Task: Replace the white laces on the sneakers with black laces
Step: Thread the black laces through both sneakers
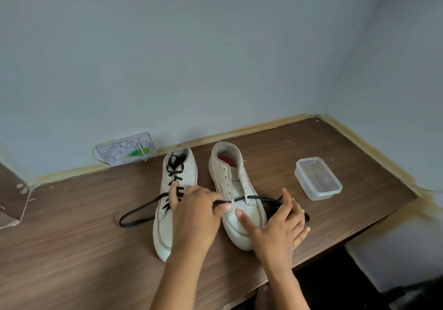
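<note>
Two off-white high-top sneakers stand side by side on the wooden table (72, 249), toes toward me. The left sneaker (167, 214) is laced in black, and one long lace end loops out over the table at its left. The right sneaker (237, 185) has bare upper eyelets, and a black lace (249, 197) crosses its lowest eyelets. My left hand (199, 211) pinches that lace's left end beside the shoe. My right hand (282, 223) rests on the shoe's toe with thumb pressed down, fingers spread over the bunched lace at the shoe's right.
A clear plastic container (317, 178) sits to the right of the sneakers. A white wall plate with wires (127, 151) hangs on the wall behind the left shoe. The table's right edge drops to a dark gap.
</note>
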The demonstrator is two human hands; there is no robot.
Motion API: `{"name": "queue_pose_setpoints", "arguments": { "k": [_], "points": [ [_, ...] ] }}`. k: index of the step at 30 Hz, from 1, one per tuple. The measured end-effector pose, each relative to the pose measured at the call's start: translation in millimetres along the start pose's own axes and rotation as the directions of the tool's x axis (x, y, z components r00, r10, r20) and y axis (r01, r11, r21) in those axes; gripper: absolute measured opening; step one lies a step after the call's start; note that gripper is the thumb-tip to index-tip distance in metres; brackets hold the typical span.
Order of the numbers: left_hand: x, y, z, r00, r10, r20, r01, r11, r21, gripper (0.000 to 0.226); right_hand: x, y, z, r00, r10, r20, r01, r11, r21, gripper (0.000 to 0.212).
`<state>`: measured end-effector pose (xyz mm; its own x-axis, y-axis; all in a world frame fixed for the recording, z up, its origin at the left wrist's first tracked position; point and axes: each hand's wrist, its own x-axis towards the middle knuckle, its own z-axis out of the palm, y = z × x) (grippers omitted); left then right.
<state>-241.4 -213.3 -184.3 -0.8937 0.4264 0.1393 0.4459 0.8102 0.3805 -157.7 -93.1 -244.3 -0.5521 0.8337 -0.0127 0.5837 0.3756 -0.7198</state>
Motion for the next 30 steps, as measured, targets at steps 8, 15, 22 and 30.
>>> {"name": "queue_pose_setpoints", "arguments": {
  "k": [8, 15, 22, 30],
  "points": [
    [6.5, -20.5, -20.7, 0.929, -0.092, -0.357, -0.020, 0.954, -0.300, 0.026, -1.1, 1.1, -2.1, 0.998, -0.038, 0.057, 0.042, 0.997, -0.062, 0.097],
    [8.1, -28.8, -10.4, 0.960, 0.018, -0.278, -0.074, 0.979, -0.192, 0.022, 0.5, -1.9, -5.4, 0.990, -0.125, 0.059, 0.130, 0.989, -0.077, 0.091],
    [4.2, 3.9, 11.4, 0.999, 0.034, 0.032, -0.030, 0.991, -0.132, 0.015, 26.0, 1.9, -11.9, 0.948, -0.315, 0.040, 0.317, 0.940, -0.130, 0.033],
    [3.0, -0.8, 19.3, 0.994, 0.111, -0.022, -0.113, 0.975, -0.189, 0.018, 52.1, 16.2, -29.3, 0.911, -0.412, -0.021, 0.410, 0.910, -0.070, 0.011]
  ]
}}
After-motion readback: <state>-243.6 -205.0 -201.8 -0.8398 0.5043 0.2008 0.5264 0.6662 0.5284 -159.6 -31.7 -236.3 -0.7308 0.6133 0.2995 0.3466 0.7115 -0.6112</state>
